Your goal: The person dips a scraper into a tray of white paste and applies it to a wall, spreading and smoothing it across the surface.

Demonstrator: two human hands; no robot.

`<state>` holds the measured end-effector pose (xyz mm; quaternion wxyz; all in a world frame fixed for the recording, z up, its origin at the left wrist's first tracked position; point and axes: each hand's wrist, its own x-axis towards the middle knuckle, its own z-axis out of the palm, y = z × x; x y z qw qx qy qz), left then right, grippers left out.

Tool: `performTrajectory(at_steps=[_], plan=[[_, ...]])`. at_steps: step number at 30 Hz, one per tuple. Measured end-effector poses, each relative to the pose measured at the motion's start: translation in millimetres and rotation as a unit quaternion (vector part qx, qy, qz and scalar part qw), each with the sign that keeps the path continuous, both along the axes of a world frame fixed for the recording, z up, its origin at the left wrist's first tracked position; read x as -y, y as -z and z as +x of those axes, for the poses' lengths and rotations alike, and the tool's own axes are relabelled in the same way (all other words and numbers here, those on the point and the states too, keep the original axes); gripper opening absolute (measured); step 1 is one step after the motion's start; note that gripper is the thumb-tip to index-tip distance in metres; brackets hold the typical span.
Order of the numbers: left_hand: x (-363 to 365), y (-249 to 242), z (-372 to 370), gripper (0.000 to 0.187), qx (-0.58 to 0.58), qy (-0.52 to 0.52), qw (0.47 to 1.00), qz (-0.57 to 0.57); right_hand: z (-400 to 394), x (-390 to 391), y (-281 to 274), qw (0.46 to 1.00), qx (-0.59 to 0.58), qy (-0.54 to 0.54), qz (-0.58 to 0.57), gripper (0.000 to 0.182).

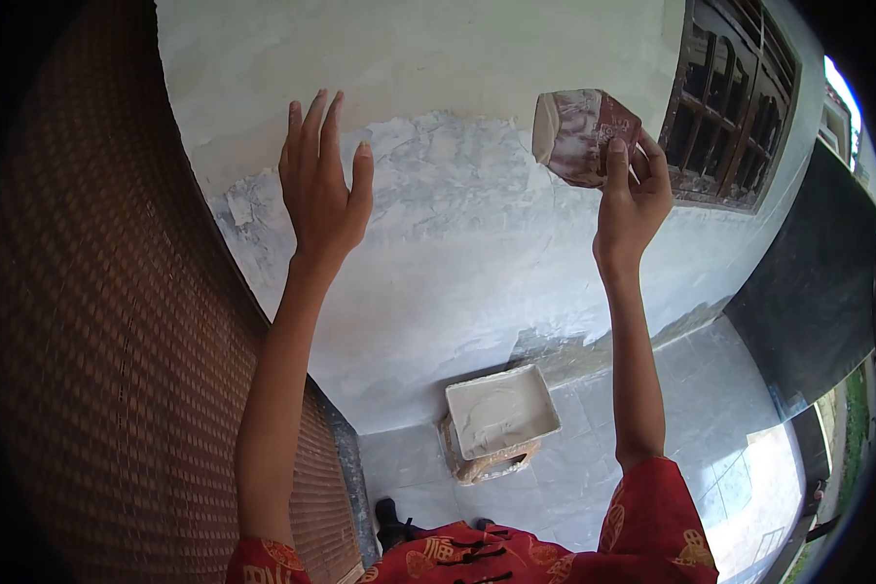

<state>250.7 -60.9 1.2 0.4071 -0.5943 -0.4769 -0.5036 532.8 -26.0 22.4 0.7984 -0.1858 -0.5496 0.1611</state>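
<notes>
My right hand (633,195) is raised in front of the wall and grips a reddish-brown putty spreader (594,131), thumb across its near face. White smears cover the spreader, and a band of pale putty lies along its left edge. To the left, my left hand (323,185) is held up with its fingers stretched out and nothing in it. It overlaps the wall (438,263), where rough white putty patches show below a smoother cream area.
Below, a rectangular tray (504,414) of white putty rests on a smeared stool (472,472) on grey floor tiles (574,428). A woven brown panel (146,292) stands at the left. A barred wooden window (730,107) is set in the wall at the right.
</notes>
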Motion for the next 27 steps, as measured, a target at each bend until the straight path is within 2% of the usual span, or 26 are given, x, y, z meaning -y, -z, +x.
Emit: performTrajectory(at_steps=[6, 11, 20, 27], plan=[[14.5, 43.2, 88.1, 0.053, 0.037, -0.011, 0.996, -0.081, 75.6, -8.1, 42.1, 0.996, -0.012, -0.049, -0.077, 0.029], [26.7, 74.1, 124.7, 0.054, 0.075, -0.01, 0.989, -0.124, 103.3, -8.2, 68.3, 0.987, -0.015, -0.1, -0.127, 0.029], [32.9, 149.7, 154.7, 0.053, 0.155, 0.024, 0.966, -0.206, 138.0, 0.6, 117.7, 0.976, 0.039, -0.059, -0.206, 0.03], [30.6, 244.1, 184.5, 0.054, 0.217, 0.03, 0.936, -0.276, 170.3, -2.4, 182.8, 0.951, 0.114, -0.035, -0.286, 0.031]])
